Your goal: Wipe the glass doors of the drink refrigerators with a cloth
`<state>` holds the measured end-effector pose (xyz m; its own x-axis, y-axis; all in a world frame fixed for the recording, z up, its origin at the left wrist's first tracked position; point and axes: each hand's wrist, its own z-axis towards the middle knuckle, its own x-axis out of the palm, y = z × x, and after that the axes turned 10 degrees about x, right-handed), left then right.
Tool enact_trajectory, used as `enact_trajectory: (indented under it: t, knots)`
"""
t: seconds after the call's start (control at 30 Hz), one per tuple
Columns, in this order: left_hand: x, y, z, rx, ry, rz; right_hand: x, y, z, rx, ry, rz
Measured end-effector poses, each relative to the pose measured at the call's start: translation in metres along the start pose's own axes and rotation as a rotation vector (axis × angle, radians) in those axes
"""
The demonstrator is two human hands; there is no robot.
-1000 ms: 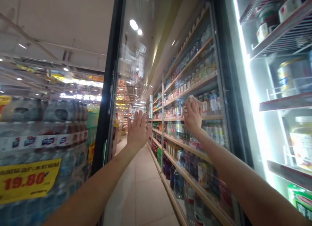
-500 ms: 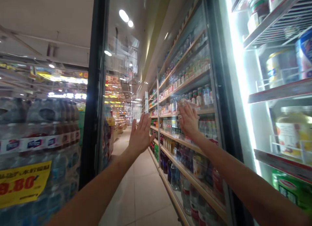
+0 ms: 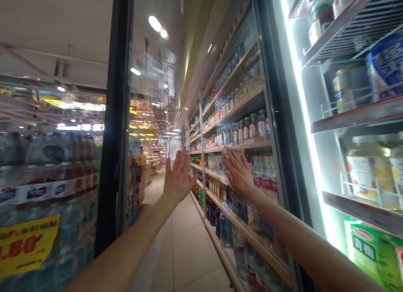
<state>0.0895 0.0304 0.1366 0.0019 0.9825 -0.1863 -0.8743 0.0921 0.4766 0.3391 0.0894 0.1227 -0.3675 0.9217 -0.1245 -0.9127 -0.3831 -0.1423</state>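
Note:
A glass door (image 3: pixel 201 40) with a dark frame stands open in front of me. My left hand (image 3: pixel 177 182) lies flat against the glass, fingers spread, with nothing in it. Farther right, my right hand (image 3: pixel 238 172) presses a pale, crumpled cloth (image 3: pixel 239 150) to the same pane. Most of the cloth is hidden under the palm and fingers; only its edges show past the fingertips.
On the right is a lit fridge with wire shelves (image 3: pixel 352 120) holding bottles, cans and a green pack (image 3: pixel 367 246). Wrapped bottle packs (image 3: pixel 50 178) are stacked at left behind a yellow price sign (image 3: pixel 30 243). Through or in the glass appear drink shelves and a tiled floor (image 3: pixel 185 250).
My right hand has slid the cloth down and slightly left over the glass. My left hand stays on the pane. The view has shifted a little to the right.

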Motion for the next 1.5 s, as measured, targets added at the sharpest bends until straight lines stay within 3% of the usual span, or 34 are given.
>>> enact_trajectory:
  t: [0.07,0.17,0.23,0.3,0.4,0.47,0.5,0.6,0.67,0.7,0.83,0.87,0.93,1.03,1.1,1.23,1.3,1.37,1.5]
  knots:
    - [0.0,0.0,0.0,-0.001,0.0,0.013,0.0,-0.007,-0.003,0.051,-0.023,-0.001]
    - [0.001,-0.003,-0.002,0.003,-0.008,0.026,-0.001,-0.033,-0.001,0.41,-0.183,-0.019]
    - [0.001,-0.006,-0.004,-0.002,-0.013,0.032,-0.001,-0.037,-0.001,0.542,-0.245,-0.017]
    - [0.002,-0.011,-0.007,-0.004,-0.015,0.033,0.001,-0.021,-0.005,0.456,-0.216,-0.003]
    - [0.003,-0.017,-0.012,-0.001,-0.017,0.027,0.004,0.012,-0.019,0.102,-0.062,0.032]
    - [0.003,-0.021,-0.016,-0.001,-0.017,0.026,0.004,0.017,-0.028,-0.008,-0.003,0.043]
    - [0.003,-0.022,-0.017,-0.001,-0.014,0.025,0.004,0.012,-0.032,0.026,-0.015,0.037]
    - [0.004,-0.025,-0.021,0.001,0.014,0.004,0.004,-0.013,-0.038,0.369,-0.168,-0.002]
    - [0.004,-0.027,-0.024,-0.004,0.027,-0.013,0.005,-0.019,-0.042,0.511,-0.235,-0.019]
    - [0.004,-0.029,-0.025,-0.007,0.032,-0.017,0.006,-0.016,-0.045,0.498,-0.234,-0.018]
    - [0.005,-0.04,-0.036,0.021,0.049,-0.012,0.007,0.01,-0.069,0.133,-0.077,0.014]
    - [0.006,-0.044,-0.04,0.047,0.058,-0.014,0.007,0.011,-0.075,0.096,-0.061,0.015]
    - [0.007,-0.052,-0.05,0.097,0.073,-0.026,0.006,0.002,-0.083,0.173,-0.093,0.0]
    - [0.009,-0.062,-0.062,0.116,0.094,-0.046,0.005,-0.015,-0.089,0.431,-0.195,-0.027]
    - [0.01,-0.067,-0.066,0.095,0.097,-0.055,0.006,-0.01,-0.095,0.463,-0.213,-0.02]
    - [0.012,-0.069,-0.068,0.083,0.105,-0.069,0.011,0.025,-0.124,0.094,-0.007,0.043]
    - [0.012,-0.069,-0.07,0.097,0.106,-0.073,0.011,0.028,-0.143,-0.023,0.079,0.055]
    - [0.013,-0.068,-0.073,0.11,0.1,-0.081,0.01,0.013,-0.158,0.077,0.041,0.031]
    - [0.015,-0.071,-0.076,0.101,0.088,-0.098,0.008,-0.014,-0.167,0.53,-0.203,-0.049]
